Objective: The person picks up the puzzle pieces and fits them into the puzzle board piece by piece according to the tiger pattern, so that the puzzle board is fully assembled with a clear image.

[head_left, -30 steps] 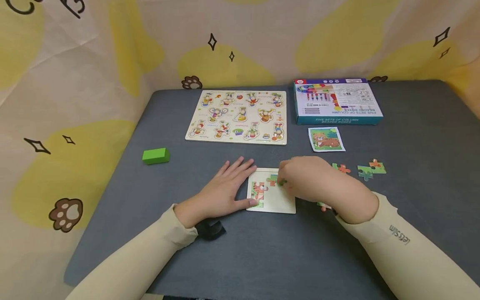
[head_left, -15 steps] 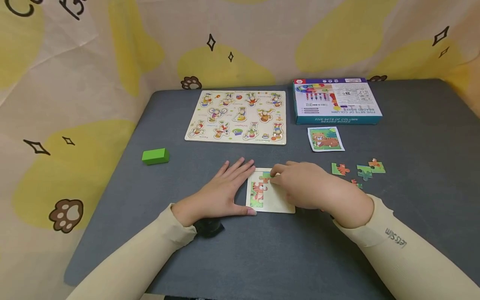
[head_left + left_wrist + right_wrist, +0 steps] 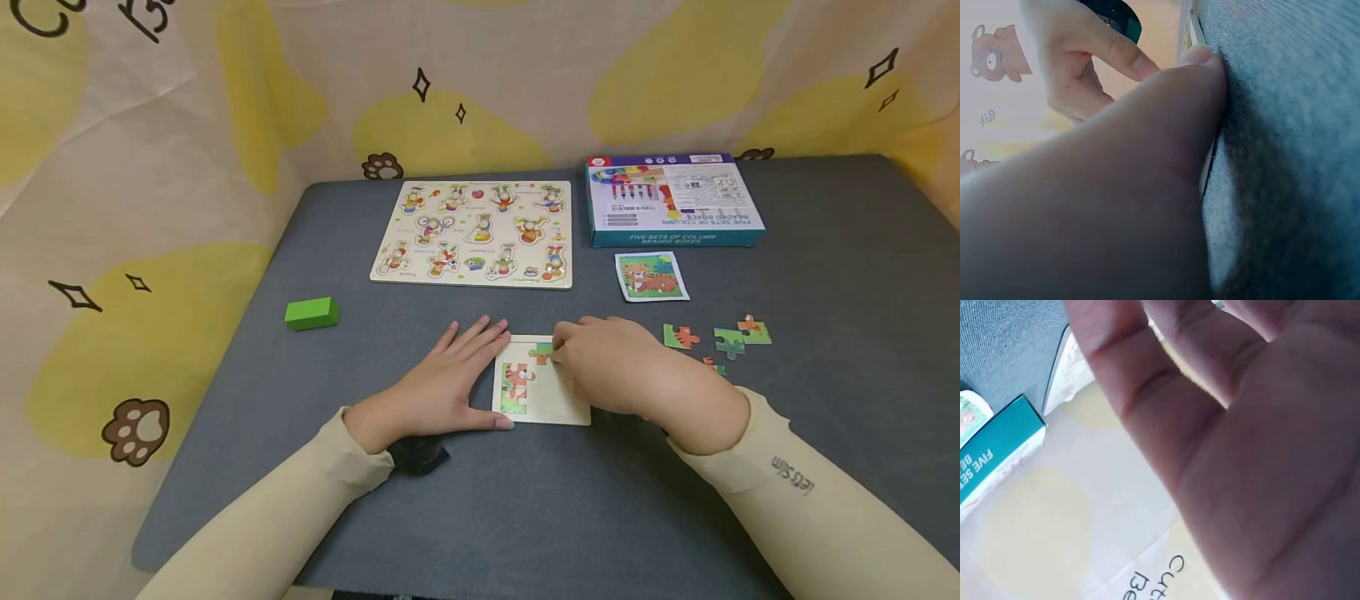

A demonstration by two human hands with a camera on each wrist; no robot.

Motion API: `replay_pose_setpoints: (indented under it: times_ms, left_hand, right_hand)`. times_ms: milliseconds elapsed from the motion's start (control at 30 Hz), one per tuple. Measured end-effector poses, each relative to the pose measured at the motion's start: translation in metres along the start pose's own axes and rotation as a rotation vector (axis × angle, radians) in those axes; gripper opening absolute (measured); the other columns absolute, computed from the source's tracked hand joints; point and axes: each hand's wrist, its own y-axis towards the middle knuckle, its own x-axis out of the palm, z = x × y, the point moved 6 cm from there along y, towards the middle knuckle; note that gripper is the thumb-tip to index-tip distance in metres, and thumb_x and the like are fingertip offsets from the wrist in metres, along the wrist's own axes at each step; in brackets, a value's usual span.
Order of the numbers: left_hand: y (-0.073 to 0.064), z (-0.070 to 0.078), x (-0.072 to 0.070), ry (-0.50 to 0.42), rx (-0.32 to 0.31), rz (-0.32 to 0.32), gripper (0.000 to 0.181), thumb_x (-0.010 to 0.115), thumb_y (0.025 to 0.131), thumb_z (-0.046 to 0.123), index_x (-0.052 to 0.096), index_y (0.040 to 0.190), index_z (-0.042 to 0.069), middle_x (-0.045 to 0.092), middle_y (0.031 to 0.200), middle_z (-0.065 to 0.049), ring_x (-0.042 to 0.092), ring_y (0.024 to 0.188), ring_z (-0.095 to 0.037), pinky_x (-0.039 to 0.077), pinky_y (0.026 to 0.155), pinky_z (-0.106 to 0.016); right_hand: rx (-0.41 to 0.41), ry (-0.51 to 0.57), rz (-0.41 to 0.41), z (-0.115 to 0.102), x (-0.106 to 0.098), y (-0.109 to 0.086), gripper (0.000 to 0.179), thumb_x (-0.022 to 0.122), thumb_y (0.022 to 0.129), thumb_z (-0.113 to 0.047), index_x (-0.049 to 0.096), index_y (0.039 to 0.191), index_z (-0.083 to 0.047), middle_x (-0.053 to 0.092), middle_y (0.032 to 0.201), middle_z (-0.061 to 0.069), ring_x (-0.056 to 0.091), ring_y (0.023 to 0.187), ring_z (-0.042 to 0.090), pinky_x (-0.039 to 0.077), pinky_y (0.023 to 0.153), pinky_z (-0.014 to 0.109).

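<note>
A small pale puzzle board [image 3: 555, 404] lies in front of me in the head view. Tiger puzzle pieces [image 3: 515, 388] sit along its left side. My left hand [image 3: 448, 379] is spread flat with straight fingers, touching the board's left edge, its thumb at the near corner. My right hand [image 3: 611, 367] is over the board's right half, its fingertips pinching a green-and-orange puzzle piece [image 3: 540, 353] near the far edge. Part of that piece is hidden by the fingers. In the left wrist view, the left thumb [image 3: 1200, 62] rests at the board's edge.
Several loose puzzle pieces [image 3: 729, 342] lie to the right. Behind them are a tiger picture card [image 3: 652, 277] and a flat box [image 3: 675, 204]. A larger wooden picture board [image 3: 471, 235] lies at the back, and a green block [image 3: 312, 313] at the left.
The right hand slid the puzzle piece left along the board's far side, then slightly back right. The left thumb shifted off the lower-left pieces to the near edge.
</note>
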Motion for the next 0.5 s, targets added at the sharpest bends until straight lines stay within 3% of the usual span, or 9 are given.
replay_pose_setpoints:
  times_ms: [200, 500]
  left_hand:
    - [0.0000, -0.0006, 0.0002, 0.003, 0.000, -0.005, 0.113, 0.074, 0.089, 0.067, 0.018, 0.168, 0.009, 0.009, 0.176, -0.004, -0.002, 0.161, -0.022, -0.004, 0.127, -0.051]
    - [-0.0002, -0.0005, 0.0023, 0.005, -0.001, -0.002, 0.112, 0.074, 0.089, 0.066, 0.018, 0.168, 0.009, 0.009, 0.176, -0.003, -0.002, 0.161, -0.021, -0.004, 0.127, -0.051]
  right_hand:
    - [-0.015, 0.027, 0.006, -0.0017, 0.0024, 0.0037, 0.041, 0.077, 0.092, -0.010, 0.073, 0.133, -0.010, 0.062, 0.139, 0.011, 0.060, 0.120, 0.031, 0.051, 0.102, 0.053]
    - [-0.020, 0.055, 0.058, 0.0004, -0.0036, -0.0018, 0.038, 0.078, 0.091, -0.009, 0.076, 0.129, -0.011, 0.066, 0.131, 0.009, 0.063, 0.114, 0.029, 0.053, 0.098, 0.051]
